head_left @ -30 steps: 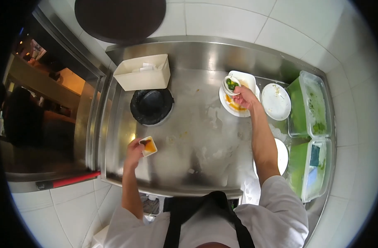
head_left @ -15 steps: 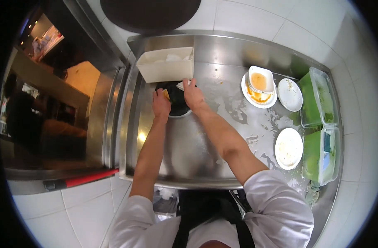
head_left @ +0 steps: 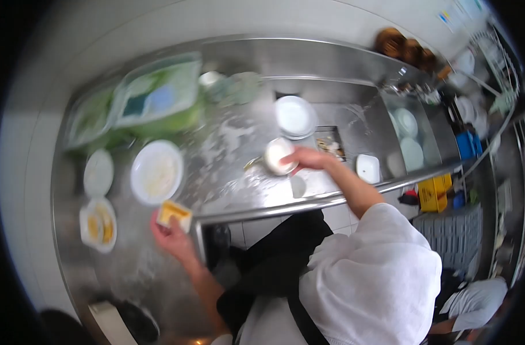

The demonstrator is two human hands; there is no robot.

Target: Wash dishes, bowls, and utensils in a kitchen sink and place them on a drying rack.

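Holds round white bowl [head_left: 276, 155] just left of gripping fingers of right hand [head_left: 307, 159], short of plate stack [head_left: 294, 115], and clasps square sauce dish [head_left: 178, 213] in left hand [head_left: 173, 237], farther from that stack.

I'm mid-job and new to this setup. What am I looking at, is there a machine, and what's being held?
There's no machine: these are a person's bare hands. The curved view comes from the left of two fisheye cameras on their head, looking down, so picture left is their left. The left hand holds a square dish with something orange in it; the right hand holds a round white dish, blurred. On the steel counter are a large plate and greenish tubs; stacked plates stand further right.
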